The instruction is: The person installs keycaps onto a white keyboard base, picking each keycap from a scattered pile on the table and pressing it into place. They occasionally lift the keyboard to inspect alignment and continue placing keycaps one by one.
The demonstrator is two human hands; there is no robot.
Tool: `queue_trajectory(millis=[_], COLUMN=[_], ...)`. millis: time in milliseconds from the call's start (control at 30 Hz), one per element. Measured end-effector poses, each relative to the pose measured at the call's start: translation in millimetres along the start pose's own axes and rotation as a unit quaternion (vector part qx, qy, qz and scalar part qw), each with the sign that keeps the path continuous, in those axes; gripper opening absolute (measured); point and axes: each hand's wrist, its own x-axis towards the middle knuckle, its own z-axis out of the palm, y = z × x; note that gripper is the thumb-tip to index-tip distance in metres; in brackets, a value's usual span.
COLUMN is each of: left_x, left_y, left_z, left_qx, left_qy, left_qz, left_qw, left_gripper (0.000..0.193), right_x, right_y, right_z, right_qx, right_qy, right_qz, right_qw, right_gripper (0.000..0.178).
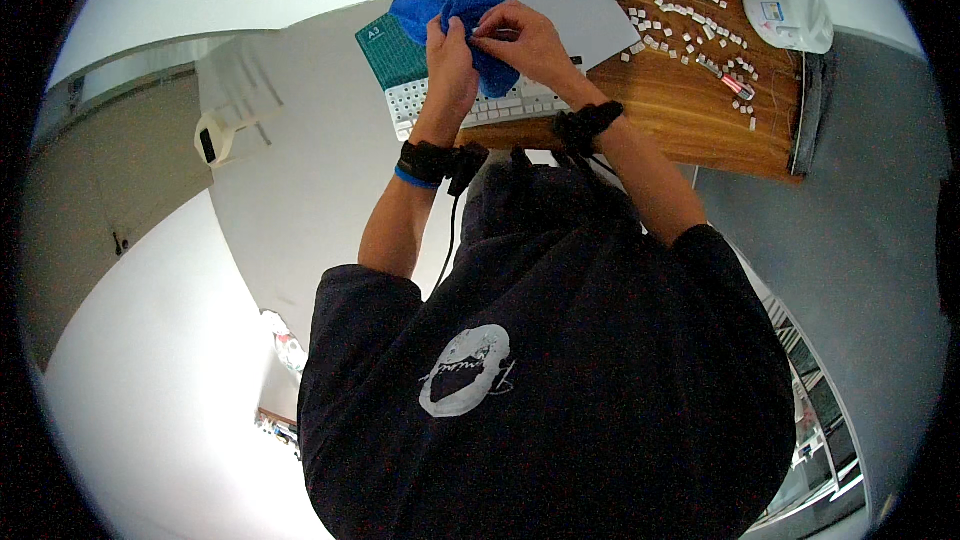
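Above the keyboard, my left hand [452,72] is closed on a blue cloth [425,4] that bunches up and hangs down behind my fingers. My right hand [532,44] is in a pinch against the cloth, with a tiny white piece that looks like a keycap [476,33] at its fingertips, mostly hidden. Under both hands lies a white keyboard [512,108]; its left part shows bare switch positions, while keycaps sit along its near rows. The cloth and my hands cover part of it.
Many loose white keycaps [685,12] lie in rows on the wooden table [660,120]. A green cutting mat [378,48] and a pale grey sheet [590,18] lie behind the keyboard. A red-and-white tool [738,87] and a white jug [788,10] are at the right.
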Motion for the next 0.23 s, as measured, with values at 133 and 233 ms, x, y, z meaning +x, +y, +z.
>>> queue_trajectory(millis=[133, 233], left_x=[-1, 7], left_y=[-5, -17], left_z=[3, 1], left_qx=[-0.087, -0.123], left_qy=[0.026, 0.058], left_qz=[-0.024, -0.027], left_qw=[0.996, 0.99], left_gripper=[0.036, 0.037], right_x=[-6, -10], right_y=[-14, -2], right_z=[-15, -25], right_qx=[-0.095, -0.038], right_qy=[-0.068, -0.156], right_qz=[0.066, 0.13], right_qw=[0.991, 0.978], right_gripper=[0.023, 0.024])
